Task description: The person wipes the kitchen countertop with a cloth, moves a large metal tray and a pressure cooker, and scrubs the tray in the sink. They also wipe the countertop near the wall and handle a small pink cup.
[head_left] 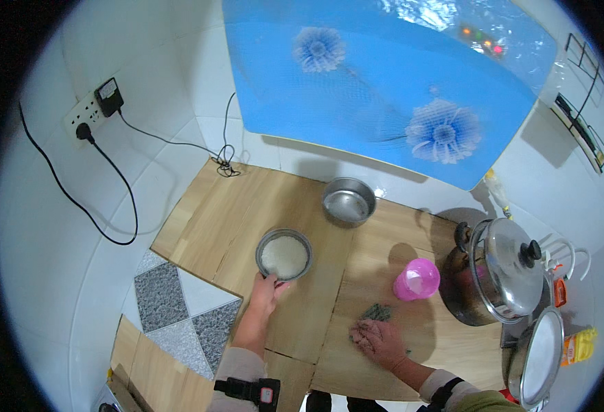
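Observation:
My left hand [265, 292] grips the near rim of a round metal bowl [308, 253], thumb at its edge. White grains that look like rice [284, 255] fill much of the bowl. Whether the bowl rests on the wood-patterned counter [302, 314] or is lifted, I cannot tell. To the right, my right hand [379, 342] is pressed down over a dark green-grey cloth [377, 312] on that surface, hiding most of it. Just beyond this hand stands a pink plastic cup [407, 286]. A second metal bowl [349, 201] sits near the back wall.
A large lidded steel pot [467, 288] stands at the right, with a metal pan [536, 355] nearer me. A blue flower-patterned panel [364, 98] overhangs the back. Black cables [132, 201] hang from the wall socket [84, 114] at left, beside patterned tiles [161, 298].

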A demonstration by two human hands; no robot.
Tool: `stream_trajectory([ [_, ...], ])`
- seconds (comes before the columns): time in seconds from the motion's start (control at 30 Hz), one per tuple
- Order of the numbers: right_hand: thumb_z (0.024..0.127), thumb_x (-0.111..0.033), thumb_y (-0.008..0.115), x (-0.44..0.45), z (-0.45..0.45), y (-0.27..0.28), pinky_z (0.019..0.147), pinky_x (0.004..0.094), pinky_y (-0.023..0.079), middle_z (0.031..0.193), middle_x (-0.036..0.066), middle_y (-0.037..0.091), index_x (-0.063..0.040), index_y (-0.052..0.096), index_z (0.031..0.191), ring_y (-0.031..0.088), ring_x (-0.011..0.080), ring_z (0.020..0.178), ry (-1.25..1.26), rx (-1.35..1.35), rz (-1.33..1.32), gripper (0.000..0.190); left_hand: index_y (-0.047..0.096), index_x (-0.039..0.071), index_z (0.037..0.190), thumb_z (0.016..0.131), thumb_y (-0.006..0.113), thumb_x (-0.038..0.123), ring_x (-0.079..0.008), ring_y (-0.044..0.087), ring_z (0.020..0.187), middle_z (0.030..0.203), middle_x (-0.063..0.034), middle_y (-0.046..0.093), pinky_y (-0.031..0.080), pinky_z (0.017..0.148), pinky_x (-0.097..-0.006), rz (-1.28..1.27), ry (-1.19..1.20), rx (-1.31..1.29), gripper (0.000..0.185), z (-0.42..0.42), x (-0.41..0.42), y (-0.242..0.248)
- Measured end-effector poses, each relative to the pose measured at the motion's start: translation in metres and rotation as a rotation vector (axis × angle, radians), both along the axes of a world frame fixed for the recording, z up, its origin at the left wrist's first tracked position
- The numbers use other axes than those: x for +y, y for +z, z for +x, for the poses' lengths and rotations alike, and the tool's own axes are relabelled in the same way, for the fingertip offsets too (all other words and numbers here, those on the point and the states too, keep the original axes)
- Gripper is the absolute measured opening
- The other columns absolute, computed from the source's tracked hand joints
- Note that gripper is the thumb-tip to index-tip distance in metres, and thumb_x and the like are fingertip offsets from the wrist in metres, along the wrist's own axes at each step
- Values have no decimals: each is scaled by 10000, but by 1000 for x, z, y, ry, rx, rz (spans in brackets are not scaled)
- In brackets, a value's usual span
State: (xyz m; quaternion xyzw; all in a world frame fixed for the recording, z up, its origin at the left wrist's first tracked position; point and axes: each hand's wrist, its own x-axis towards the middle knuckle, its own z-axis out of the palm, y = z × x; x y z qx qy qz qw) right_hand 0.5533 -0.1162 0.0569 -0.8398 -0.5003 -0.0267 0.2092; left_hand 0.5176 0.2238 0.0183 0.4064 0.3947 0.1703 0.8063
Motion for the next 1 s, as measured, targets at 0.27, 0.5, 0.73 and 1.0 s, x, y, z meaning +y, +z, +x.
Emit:
stream_trajectory([
  [0.27, 844, -287, 580, -73, 9, -1, 878, 417, 417, 1224, 35, 528, -163, 563, 1162, 527, 250, 1038, 162, 5, 41, 342, 467, -38, 1032, 911, 530, 185, -224, 597, 691, 867, -119, 563, 561, 594, -344, -23, 23, 2, 261, 9, -21, 0],
  [0.5, 871, -412, 492, -196, 33, -7, 903, 503, 364, 1238, 10, 501, -210, 546, 1177, 488, 262, 1082, -116, 256, -264, 370, 471, 26, 926, 923, 514, 310, -122, 468, 512, 722, -46, 503, 375, 412, -275, 436, 233, 291, 288, 5, -96, 7],
  [0.73, 864, -455, 490, -295, 33, 3, 926, 608, 303, 1273, 42, 451, -234, 466, 1268, 467, 297, 1123, -658, -49, -324, 462, 496, 13, 1004, 934, 506, 214, -107, 495, 768, 831, -50, 532, 437, 689, -263, 816, -162, -31, 213, 77, -226, 39],
  [1.0, 874, -448, 493, -367, 107, 33, 668, 385, 496, 912, 92, 620, -56, 581, 1017, 614, 252, 754, -1251, 671, 441, 426, 294, 27, 1386, 912, 498, 273, -317, 299, 1317, 1426, -196, 304, 305, 1040, -398, 1703, -551, -394, 571, 173, -290, 131],
])
